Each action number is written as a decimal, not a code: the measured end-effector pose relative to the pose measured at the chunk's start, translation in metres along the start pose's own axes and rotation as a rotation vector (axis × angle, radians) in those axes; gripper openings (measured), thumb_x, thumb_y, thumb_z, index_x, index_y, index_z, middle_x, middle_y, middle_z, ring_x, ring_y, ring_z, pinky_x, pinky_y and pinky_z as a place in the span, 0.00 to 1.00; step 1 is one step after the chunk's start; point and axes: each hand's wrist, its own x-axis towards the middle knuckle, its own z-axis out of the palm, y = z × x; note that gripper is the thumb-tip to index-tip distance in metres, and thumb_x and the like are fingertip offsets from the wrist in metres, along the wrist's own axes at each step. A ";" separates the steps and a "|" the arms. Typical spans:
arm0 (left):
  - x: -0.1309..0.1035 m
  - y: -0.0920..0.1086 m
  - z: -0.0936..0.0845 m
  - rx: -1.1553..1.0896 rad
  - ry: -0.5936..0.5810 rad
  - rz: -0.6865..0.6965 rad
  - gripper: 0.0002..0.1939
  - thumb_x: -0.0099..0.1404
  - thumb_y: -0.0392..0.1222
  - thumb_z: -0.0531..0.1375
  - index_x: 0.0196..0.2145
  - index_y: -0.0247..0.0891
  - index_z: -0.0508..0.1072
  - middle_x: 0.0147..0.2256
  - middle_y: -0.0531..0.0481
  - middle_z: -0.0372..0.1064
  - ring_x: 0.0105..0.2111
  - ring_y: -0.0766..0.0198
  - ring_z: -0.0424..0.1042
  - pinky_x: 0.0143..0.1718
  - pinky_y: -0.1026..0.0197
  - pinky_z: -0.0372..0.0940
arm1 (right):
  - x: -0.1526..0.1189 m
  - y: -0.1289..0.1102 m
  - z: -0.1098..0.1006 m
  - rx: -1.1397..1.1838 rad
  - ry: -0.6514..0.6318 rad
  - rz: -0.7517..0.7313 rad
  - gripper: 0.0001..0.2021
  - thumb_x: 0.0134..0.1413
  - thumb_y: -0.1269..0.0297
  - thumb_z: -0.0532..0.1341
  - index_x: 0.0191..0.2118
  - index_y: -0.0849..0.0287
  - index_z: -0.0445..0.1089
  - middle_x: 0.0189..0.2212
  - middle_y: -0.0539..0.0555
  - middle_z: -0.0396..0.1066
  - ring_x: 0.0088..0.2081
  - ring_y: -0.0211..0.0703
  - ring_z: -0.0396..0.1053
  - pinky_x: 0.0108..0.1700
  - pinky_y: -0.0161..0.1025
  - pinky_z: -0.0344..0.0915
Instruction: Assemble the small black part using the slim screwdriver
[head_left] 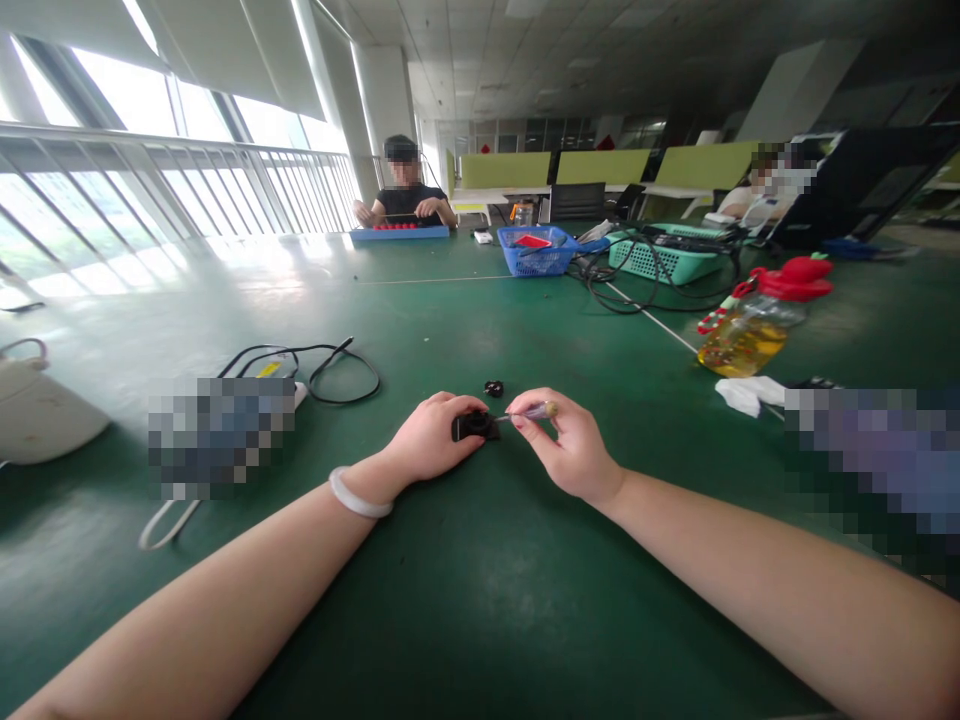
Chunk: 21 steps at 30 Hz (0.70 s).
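My left hand (pixel 435 438), with a white bangle at the wrist, grips a small black block-like part (pixel 474 426) against the green tabletop (pixel 480 600). I cannot make out the exact kind of this part. Between the thumb and fingers of my right hand (pixel 559 445) is a small screwdriver (pixel 538 411) with a translucent handle. Its thin shaft points left, and the tip reaches the right side of the black part. Just beyond my hands lies a small dark piece (pixel 493 388), too small to name.
Left lies a blurred-out object (pixel 225 430) beside a looped black cable (pixel 341 400). To the right stands a red-lidded bottle (pixel 757 320) of yellow liquid. Farther back are a blue basket (pixel 536 255), a green basket (pixel 667 262) with black cables, and a person (pixel 405 195) at a blue tray.
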 end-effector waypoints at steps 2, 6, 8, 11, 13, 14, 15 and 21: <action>0.000 0.000 0.000 -0.014 -0.005 0.004 0.18 0.57 0.46 0.61 0.46 0.45 0.72 0.42 0.49 0.72 0.44 0.56 0.69 0.49 0.54 0.64 | 0.001 -0.001 0.000 -0.032 -0.046 -0.020 0.02 0.57 0.68 0.58 0.35 0.55 0.68 0.34 0.52 0.72 0.36 0.41 0.70 0.41 0.39 0.67; 0.001 0.000 -0.001 0.002 -0.002 -0.010 0.19 0.58 0.48 0.61 0.47 0.46 0.72 0.42 0.49 0.72 0.46 0.55 0.68 0.50 0.53 0.64 | 0.001 -0.002 -0.001 -0.033 -0.015 -0.024 0.02 0.57 0.68 0.58 0.35 0.55 0.67 0.33 0.52 0.72 0.36 0.41 0.70 0.41 0.39 0.67; 0.002 0.000 0.000 0.026 0.008 -0.035 0.20 0.57 0.49 0.62 0.48 0.46 0.72 0.42 0.49 0.73 0.47 0.54 0.67 0.51 0.51 0.63 | 0.000 -0.003 -0.002 -0.024 0.036 -0.025 0.02 0.57 0.68 0.58 0.35 0.55 0.67 0.33 0.52 0.71 0.35 0.41 0.70 0.40 0.39 0.67; 0.002 -0.001 0.000 0.043 0.019 -0.052 0.22 0.57 0.49 0.63 0.49 0.47 0.72 0.43 0.49 0.73 0.47 0.53 0.67 0.51 0.52 0.63 | 0.000 -0.003 -0.002 -0.013 0.028 -0.034 0.02 0.57 0.69 0.57 0.36 0.56 0.67 0.32 0.52 0.70 0.35 0.41 0.70 0.40 0.39 0.66; 0.002 -0.001 0.001 0.046 0.019 -0.047 0.22 0.57 0.49 0.63 0.50 0.46 0.72 0.43 0.49 0.73 0.47 0.54 0.67 0.51 0.53 0.63 | -0.001 -0.003 -0.002 -0.019 -0.035 -0.034 0.02 0.57 0.69 0.57 0.36 0.56 0.67 0.32 0.52 0.70 0.35 0.41 0.69 0.40 0.39 0.66; 0.002 -0.001 0.001 0.048 0.017 -0.045 0.22 0.57 0.49 0.63 0.50 0.46 0.72 0.43 0.49 0.73 0.47 0.54 0.67 0.51 0.53 0.63 | -0.001 -0.003 -0.002 -0.024 -0.064 -0.032 0.03 0.57 0.69 0.57 0.36 0.56 0.67 0.33 0.52 0.70 0.35 0.41 0.69 0.40 0.39 0.66; 0.003 -0.001 0.001 0.050 0.014 -0.045 0.22 0.57 0.49 0.64 0.50 0.45 0.72 0.43 0.48 0.73 0.47 0.54 0.68 0.51 0.53 0.63 | -0.001 -0.003 -0.002 -0.027 -0.084 -0.032 0.03 0.57 0.70 0.57 0.36 0.56 0.67 0.33 0.53 0.70 0.35 0.41 0.69 0.41 0.39 0.67; 0.002 -0.001 0.001 0.090 -0.004 -0.035 0.23 0.59 0.49 0.62 0.52 0.44 0.70 0.43 0.47 0.73 0.45 0.55 0.69 0.49 0.54 0.63 | -0.002 -0.008 -0.003 0.046 -0.147 -0.161 0.04 0.56 0.71 0.57 0.37 0.55 0.67 0.34 0.54 0.71 0.38 0.43 0.70 0.43 0.42 0.69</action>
